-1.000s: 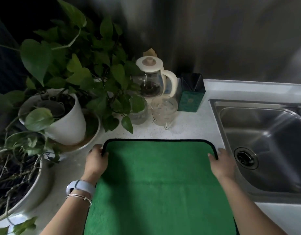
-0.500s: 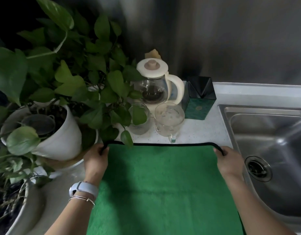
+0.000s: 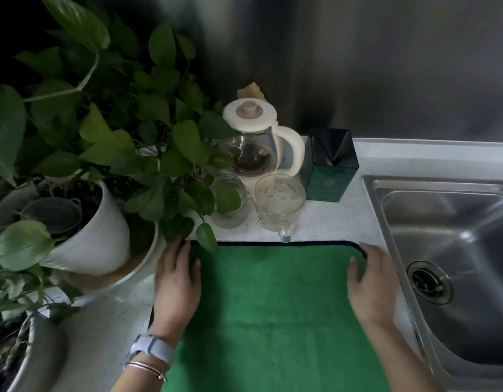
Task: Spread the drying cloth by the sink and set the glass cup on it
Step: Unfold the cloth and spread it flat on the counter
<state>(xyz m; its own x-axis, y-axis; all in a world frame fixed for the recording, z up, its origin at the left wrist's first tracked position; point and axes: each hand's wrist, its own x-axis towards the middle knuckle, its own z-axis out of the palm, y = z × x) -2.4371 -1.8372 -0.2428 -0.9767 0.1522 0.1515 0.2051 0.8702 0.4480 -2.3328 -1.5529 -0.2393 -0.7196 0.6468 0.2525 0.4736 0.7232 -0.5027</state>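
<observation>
A green drying cloth (image 3: pixel 273 301) with black edging lies flat on the white counter, just left of the sink. My left hand (image 3: pixel 178 281) rests palm down on its far left corner, fingers apart. My right hand (image 3: pixel 372 281) lies flat on its far right corner, fingers spread too. A clear glass cup (image 3: pixel 280 203) with a handle stands upright on the counter just beyond the cloth's far edge. Neither hand touches the cup.
A ribbed glass jar (image 3: pixel 230 205) stands left of the cup. Behind them are a glass kettle (image 3: pixel 254 145) with a cream lid and a dark green box (image 3: pixel 329 168). Leafy plants in white pots (image 3: pixel 94 233) crowd the left. The steel sink (image 3: pixel 457 250) is at the right.
The cloth's far edge has moved forward to just short of the cup. Both hands have let go of the corners and now lie flat and open on the cloth.
</observation>
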